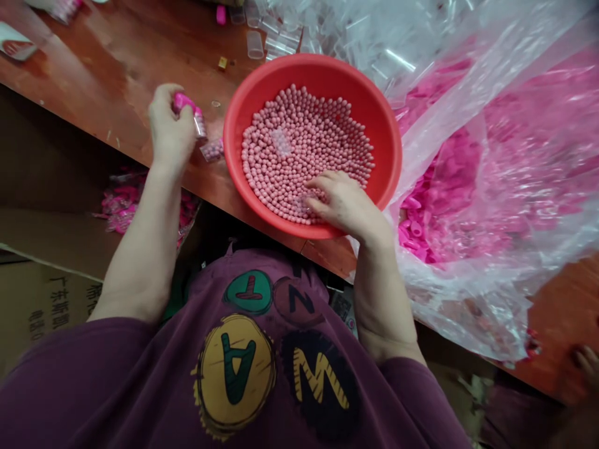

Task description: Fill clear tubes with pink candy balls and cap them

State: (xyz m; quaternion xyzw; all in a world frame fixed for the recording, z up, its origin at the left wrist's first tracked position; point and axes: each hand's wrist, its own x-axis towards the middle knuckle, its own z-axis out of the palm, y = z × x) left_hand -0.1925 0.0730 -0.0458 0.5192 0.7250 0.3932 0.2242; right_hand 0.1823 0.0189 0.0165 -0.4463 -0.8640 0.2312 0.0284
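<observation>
My left hand is closed on a small clear tube with a bright pink cap, held over the table at the bowl's left. Beside it, close to the rim, lies another clear tube filled with pink beads. A red plastic bowl holds a heap of small round pink beads. My right hand reaches into the bowl with curled fingers, pinching what looks like a clear plastic tube down among the beads. Another clear tube lies on top of the heap.
Many clear tubes lie behind the bowl. A large plastic bag with pink plastic parts crowds the right side. Below the table's left edge, pink pieces fill an open carton. Another person's hand shows at far right.
</observation>
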